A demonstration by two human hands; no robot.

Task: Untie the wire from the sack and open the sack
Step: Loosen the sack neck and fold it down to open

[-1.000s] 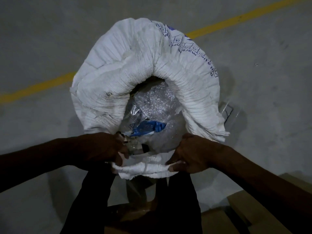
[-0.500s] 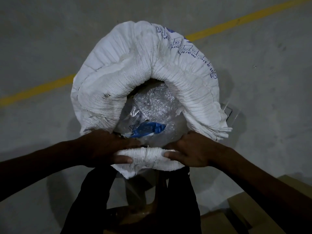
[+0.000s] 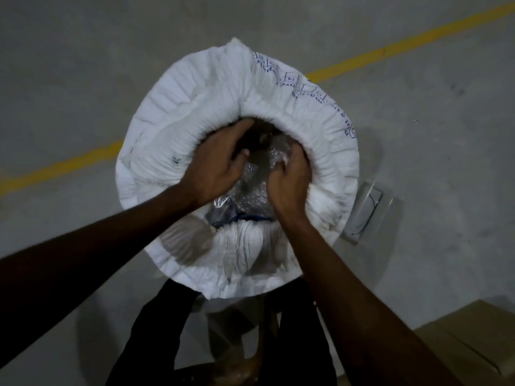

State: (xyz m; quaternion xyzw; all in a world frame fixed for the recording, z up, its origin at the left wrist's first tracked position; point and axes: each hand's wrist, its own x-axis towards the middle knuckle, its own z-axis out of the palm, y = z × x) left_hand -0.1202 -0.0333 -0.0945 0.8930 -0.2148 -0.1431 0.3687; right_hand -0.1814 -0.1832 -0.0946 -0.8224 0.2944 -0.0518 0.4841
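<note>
Dim grey concrete floor [image 3: 83, 79], yellow painted line [image 3: 404, 43] crossing it diagonally, brown cardboard boxes [image 3: 468, 341] at lower right, low light

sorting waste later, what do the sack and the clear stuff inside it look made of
Sack: looks like white woven plastic, matte, with fine ribbed pleats and blue print; the weave itself is too fine to confirm.
Clear stuff: seems to be thin transparent plastic film, glossy and crinkled, catching glints of light.

Single head-worn wide-angle view, aimed steeply down and slightly forward, close above the white woven plastic sack [image 3: 223, 90] filling mid-frame. Forearms entering from 7 and 5 o'clock. Grey concrete floor [image 3: 83, 65] all around, its painted yellow line [image 3: 390, 48] running from 9 toward 1 o'clock. No second view.
</note>
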